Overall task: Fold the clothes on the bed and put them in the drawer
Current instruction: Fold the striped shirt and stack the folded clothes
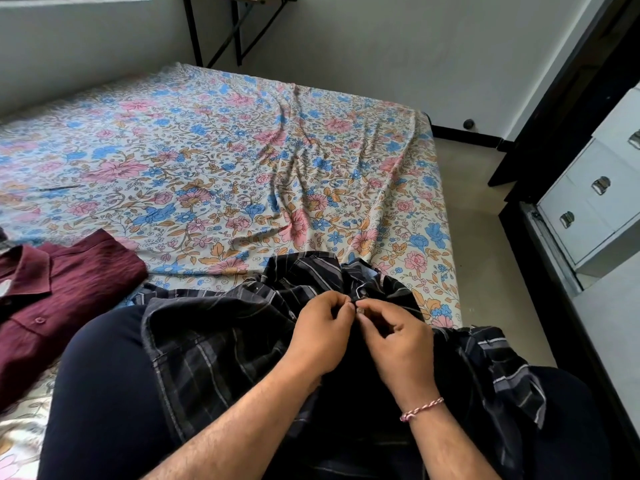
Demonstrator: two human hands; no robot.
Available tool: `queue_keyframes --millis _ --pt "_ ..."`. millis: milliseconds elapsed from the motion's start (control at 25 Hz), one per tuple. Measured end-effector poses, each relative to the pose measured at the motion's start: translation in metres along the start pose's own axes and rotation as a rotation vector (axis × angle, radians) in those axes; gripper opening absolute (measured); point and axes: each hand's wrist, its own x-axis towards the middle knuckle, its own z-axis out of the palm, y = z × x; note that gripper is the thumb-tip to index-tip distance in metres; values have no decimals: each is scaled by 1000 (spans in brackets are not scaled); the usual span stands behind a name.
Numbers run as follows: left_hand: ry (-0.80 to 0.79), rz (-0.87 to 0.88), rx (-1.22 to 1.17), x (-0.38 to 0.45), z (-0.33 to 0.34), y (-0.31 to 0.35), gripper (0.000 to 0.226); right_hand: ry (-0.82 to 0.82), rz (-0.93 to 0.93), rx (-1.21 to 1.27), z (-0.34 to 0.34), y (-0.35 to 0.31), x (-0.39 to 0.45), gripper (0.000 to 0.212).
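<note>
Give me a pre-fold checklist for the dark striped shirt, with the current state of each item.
1. Both hands on the dark striped shirt: ok, left hand and right hand pinch its placket.
2. Button fastened: cannot tell, fingertips hide it.
3. Shirt laid flat: not ok, bunched over the lap.
4. Free bedsheet space ahead: ok.
5. Maroon shirt out of the way: ok, lies at left.
6. Drawers open: not ok, all closed.

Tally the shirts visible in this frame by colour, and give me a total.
Maroon shirt, lying on the bed: 1
Dark striped shirt, across the lap, pinched by left hand and right hand: 1
Total: 2
</note>
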Motion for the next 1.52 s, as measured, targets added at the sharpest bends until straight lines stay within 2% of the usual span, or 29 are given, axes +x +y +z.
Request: queue_keyframes --millis 80,120,200,240,280,400,440,520,600,680,760,840,880,960,1000,1040,1120,1160,1240,1320,1360,1400,1480,1520 --pt "26 0 -58 -2 3 0 15 -39 395 523 5 -2 1 13" --pt "45 18 -29 -3 4 1 14 -38 505 665 8 0 1 10" --pt "27 61 26 -4 5 2 9 13 536 709 12 5 -1 9" --pt "-17 92 32 -6 6 3 8 42 511 678 12 7 -1 9" --pt "-66 135 80 -9 6 4 17 61 470 606 11 7 0 8" --pt "-106 335 445 -16 9 0 42 51 297 192 7 13 0 11" --pt "-96 361 519 -16 8 1 42 41 265 102 6 13 0 11" --pt "-94 338 488 -10 0 8 37 -12 223 -14 0 8 -2 20" --pt "-56 389 462 -3 -16 17 35 -163 167 -88 -19 1 3 27" --pt "-17 479 541 3 -39 29 36 -393 105 -137 -46 -13 12 9" --pt "-60 557 579 17 -68 41 31 -474 43 -292 -71 -20 25 18" --pt "-203 642 545 37 -96 53 22 -440 95 -231 -88 -17 39 8" --pt "-289 671 505 50 -106 59 17 -438 147 -122 -94 -15 47 11" --pt "-472 615 435 80 -115 79 12 -514 335 124 -108 -13 75 18" --pt "-546 556 446 96 -115 90 11 -570 411 142 -113 -12 93 23" --pt "-581 538 498 113 -112 102 11 -604 411 16 -117 -15 114 35" --pt "-463 624 675 150 -103 129 14 -468 256 -306 -117 -20 166 71" --pt "-309 686 770 167 -99 145 16 -317 191 -397 -116 -28 194 73" --pt "119 801 869 187 -91 176 22 89 44 -547 -115 -54 240 43" --pt "461 932 736 183 -87 198 21 429 -236 -633 -115 -86 257 23" --pt "551 953 643 172 -84 201 20 499 -332 -610 -115 -95 255 22" --pt "577 914 580 159 -78 194 18 507 -373 -584 -113 -94 248 24" --pt "513 698 514 125 -57 151 19 379 -280 -551 -104 -68 216 32" --pt "434 548 506 106 -44 119 21 242 -190 -530 -96 -45 194 30"
